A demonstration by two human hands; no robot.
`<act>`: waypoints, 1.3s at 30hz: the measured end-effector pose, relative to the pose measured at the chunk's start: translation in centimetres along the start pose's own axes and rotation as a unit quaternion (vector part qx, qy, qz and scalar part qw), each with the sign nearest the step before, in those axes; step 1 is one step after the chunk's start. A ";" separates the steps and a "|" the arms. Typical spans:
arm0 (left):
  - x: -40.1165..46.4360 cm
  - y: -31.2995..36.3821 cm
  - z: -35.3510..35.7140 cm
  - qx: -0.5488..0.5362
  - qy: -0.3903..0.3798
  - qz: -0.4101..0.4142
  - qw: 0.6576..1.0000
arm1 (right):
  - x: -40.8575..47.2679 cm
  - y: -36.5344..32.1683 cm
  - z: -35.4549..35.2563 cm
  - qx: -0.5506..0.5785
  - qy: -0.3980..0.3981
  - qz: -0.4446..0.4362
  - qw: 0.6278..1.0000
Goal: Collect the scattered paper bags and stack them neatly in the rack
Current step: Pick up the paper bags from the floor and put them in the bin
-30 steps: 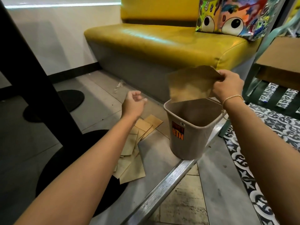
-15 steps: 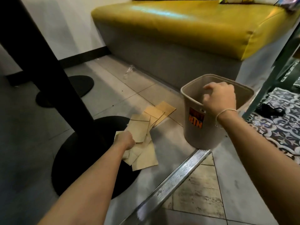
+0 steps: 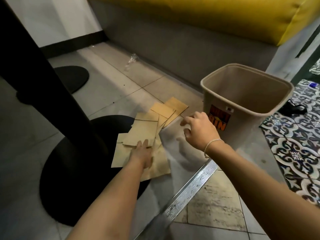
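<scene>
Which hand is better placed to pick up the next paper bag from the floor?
The left hand, probably: its fingers already rest on the top bag of the paper bags. The right hand hovers empty between the pile and the bin.

Dim indoor light, brightest on the pale floor tiles (image 3: 110,87) beyond the left hand (image 3: 141,151); a soft sheen on the metal floor strip (image 3: 190,189) below the right hand (image 3: 199,130); black table base (image 3: 72,170) swallowed in shadow; straight lines bow at the edges; slight motion blur
</scene>
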State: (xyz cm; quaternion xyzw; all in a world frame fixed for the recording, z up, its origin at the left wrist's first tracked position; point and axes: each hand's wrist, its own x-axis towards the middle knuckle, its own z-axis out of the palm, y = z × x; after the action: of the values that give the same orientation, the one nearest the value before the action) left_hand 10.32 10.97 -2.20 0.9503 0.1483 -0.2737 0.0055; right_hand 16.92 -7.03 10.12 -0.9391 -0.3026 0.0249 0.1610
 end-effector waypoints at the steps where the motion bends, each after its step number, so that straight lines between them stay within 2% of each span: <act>1: 0.4 0.0 0.1 -0.003 -0.006 0.002 1.000 | 0.1 0.0 0.2 -0.001 -0.004 0.002 1.000; 4: 1.4 -0.3 0.6 -0.015 -0.009 0.013 1.000 | 0.5 0.2 0.8 -0.007 -0.014 0.007 1.000; 5: 1.4 -0.5 0.7 -0.022 0.011 0.020 1.000 | 0.6 0.2 1.0 -0.009 -0.016 0.009 1.000; 7: 1.7 -0.6 0.5 -0.082 0.099 0.029 0.991 | 0.9 0.1 1.6 -0.009 -0.020 0.014 1.000; 9: 1.2 -0.6 -0.9 -0.193 0.223 0.036 0.955 | 1.2 -0.3 2.2 0.001 -0.028 0.023 0.999; 11: 0.2 -0.5 -3.5 -0.256 0.338 0.063 0.903 | 1.7 -0.8 2.8 0.013 -0.037 0.026 0.999; 13: -1.2 -0.5 -5.9 -0.300 0.393 0.103 0.863 | 2.3 -1.3 3.1 0.021 -0.050 0.029 0.998; 17: -3.7 -0.5 -9.1 -0.408 0.411 0.116 0.807 | 3.4 -1.8 3.3 0.008 -0.074 0.033 0.997; 21: -4.0 -1.4 -9.6 -0.554 0.366 0.104 0.740 | 3.6 -1.6 3.2 -0.014 -0.061 0.047 0.997; 22: -3.6 -1.9 -9.2 -0.554 0.364 0.084 0.744 | 3.4 -1.6 3.2 0.000 -0.053 0.062 0.997; 23: -2.9 -2.5 -8.4 -0.528 0.365 0.057 0.765 | 3.1 -1.4 3.1 0.011 -0.043 0.079 0.996; 25: -1.4 -3.5 -6.1 -0.455 0.336 0.003 0.824 | 2.5 -0.9 3.1 0.018 -0.023 0.108 0.994; 28: 0.5 -4.2 -1.5 -0.290 0.165 -0.042 0.942 | 1.9 0.1 2.9 0.017 -0.020 0.131 0.991; 29: 0.9 -4.3 -0.3 -0.231 0.101 -0.048 0.967 | 1.8 0.4 2.9 0.017 -0.028 0.134 0.990; 31: 1.2 -3.8 1.6 -0.156 0.018 -0.055 0.986 | 1.7 0.9 2.8 0.017 -0.041 0.136 0.990; 32: 1.2 -3.6 2.0 -0.125 0.002 -0.052 0.991 | 1.6 1.0 2.8 0.016 -0.044 0.135 0.990; 34: 1.2 -3.3 2.5 -0.086 -0.006 -0.049 0.995 | 1.4 1.1 2.8 0.015 -0.044 0.131 0.990; 39: 1.5 -3.3 2.2 -0.074 -0.017 -0.057 0.996 | 1.2 1.2 2.9 0.018 -0.056 0.118 0.991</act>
State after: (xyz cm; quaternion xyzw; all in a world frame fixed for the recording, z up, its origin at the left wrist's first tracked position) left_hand 9.47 14.36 -4.61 0.9325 0.2217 -0.2782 0.0624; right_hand 18.11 -6.39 7.05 -0.9623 -0.1980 0.1011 0.1565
